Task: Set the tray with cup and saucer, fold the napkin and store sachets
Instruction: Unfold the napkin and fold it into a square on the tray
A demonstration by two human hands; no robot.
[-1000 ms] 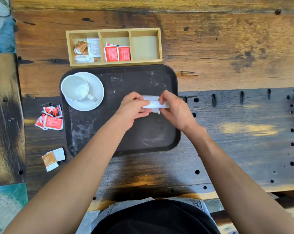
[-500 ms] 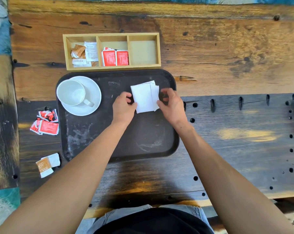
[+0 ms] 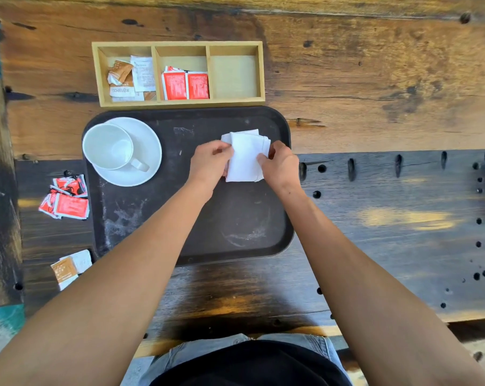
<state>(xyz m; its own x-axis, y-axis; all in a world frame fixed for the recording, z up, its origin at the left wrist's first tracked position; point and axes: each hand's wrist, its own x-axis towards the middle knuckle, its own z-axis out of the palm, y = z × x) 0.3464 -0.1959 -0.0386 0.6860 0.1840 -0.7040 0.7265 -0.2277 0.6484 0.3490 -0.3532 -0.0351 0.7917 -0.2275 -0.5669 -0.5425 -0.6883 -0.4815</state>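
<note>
The left edge of the napkin [image 3: 245,156] is hidden under the left hand [image 3: 209,164], and part of its right edge under the right hand [image 3: 281,165]; the layers beneath the top fold cannot be counted. Print on the sachets is too small to read. The napkin is white, folded to a rough rectangle with loose corners showing at its far end, and lies on the far right part of the dark tray [image 3: 235,232]. Both hands are closed on it, fingers pinching its two side edges. The white cup [image 3: 107,146] stands upright on the saucer [image 3: 145,151] at the tray's far left corner, handle pointing near-right. Beyond the tray, touching or just beside its far rim, sits a wooden box [image 3: 180,103] with three compartments: brown and white sachets [image 3: 131,78] in the left one, red sachets [image 3: 185,84] in the middle, the right one bare. Loose red sachets [image 3: 67,200] and a brown and white pair [image 3: 70,267] lie on the table [image 3: 388,93] left of the tray. The tray's near half is open, as is the table to the right.
</note>
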